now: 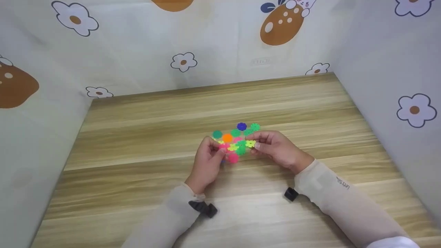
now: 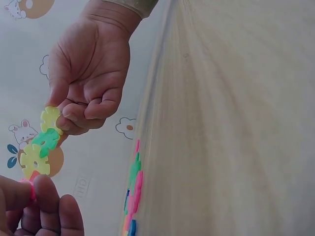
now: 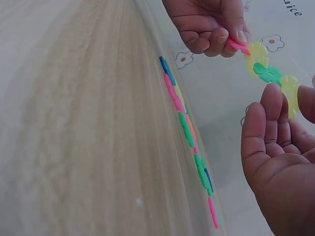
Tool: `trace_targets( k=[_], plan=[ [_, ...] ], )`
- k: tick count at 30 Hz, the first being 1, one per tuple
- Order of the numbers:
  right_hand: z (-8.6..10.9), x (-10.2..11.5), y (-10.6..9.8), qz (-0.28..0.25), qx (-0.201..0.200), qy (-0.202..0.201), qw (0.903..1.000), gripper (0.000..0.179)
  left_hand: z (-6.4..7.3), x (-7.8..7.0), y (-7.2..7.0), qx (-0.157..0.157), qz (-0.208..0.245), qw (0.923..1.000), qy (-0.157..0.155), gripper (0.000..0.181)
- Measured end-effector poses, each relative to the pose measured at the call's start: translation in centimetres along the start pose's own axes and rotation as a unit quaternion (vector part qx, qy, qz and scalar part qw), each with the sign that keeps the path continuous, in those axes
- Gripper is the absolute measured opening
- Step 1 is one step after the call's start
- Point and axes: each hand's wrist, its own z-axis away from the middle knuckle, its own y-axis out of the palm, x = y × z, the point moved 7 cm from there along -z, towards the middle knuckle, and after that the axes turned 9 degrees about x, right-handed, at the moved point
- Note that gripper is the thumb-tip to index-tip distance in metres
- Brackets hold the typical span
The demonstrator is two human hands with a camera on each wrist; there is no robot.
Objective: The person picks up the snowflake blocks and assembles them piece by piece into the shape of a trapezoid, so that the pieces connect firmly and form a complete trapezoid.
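Observation:
A short chain of joined snowflake discs hangs between my two hands above the table. In the right wrist view it runs from a pink disc (image 3: 238,46) through a yellow disc (image 3: 257,59) and a green disc (image 3: 268,74) to a second yellow disc (image 3: 290,96). My left hand (image 1: 206,163) pinches the pink end between thumb and fingers. With thumb and fingertips, my right hand (image 1: 280,150) pinches the yellow disc at the other end. The discs interlock at their slotted edges.
Loose snowflake discs lie flat on the wooden table (image 1: 137,134) under and beyond the hands, among them an orange disc (image 1: 227,137), a dark blue disc (image 1: 242,126) and several green and pink ones. Patterned walls (image 1: 220,38) stand behind and at both sides.

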Motion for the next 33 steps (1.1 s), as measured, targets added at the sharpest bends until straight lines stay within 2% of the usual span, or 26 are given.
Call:
trace_targets(
  k=[15, 19, 24, 29, 33],
  plan=[
    [-0.1, -0.2, -0.3, 0.066, -0.005, 0.02, 0.9976, 0.035, 0.1, -0.3, 0.2, 0.004, -0.02, 0.9998, 0.007, 0.011],
    [-0.1, -0.3, -0.1, 0.062, -0.004, 0.016, 0.9979, 0.035, 0.2, -0.4, 0.2, -0.001, -0.02, 0.9997, 0.014, 0.012],
    [-0.3, -0.3, 0.4, 0.04, 0.003, 0.004, 0.9992, 0.037, 0.2, -0.4, 0.1, -0.005, 0.002, 0.9998, 0.018, 0.012],
    [-0.5, -0.5, 0.6, 0.025, -0.003, 0.004, 0.9997, 0.039, 0.2, -0.3, 0.6, 0.03, 0.008, 0.9995, 0.008, 0.013],
    [-0.5, -0.4, 1.0, 0.021, 0.001, 0.002, 0.9998, 0.039, 0.1, -0.1, 1.3, 0.066, 0.015, 0.9977, 0.001, 0.027]
  ],
)
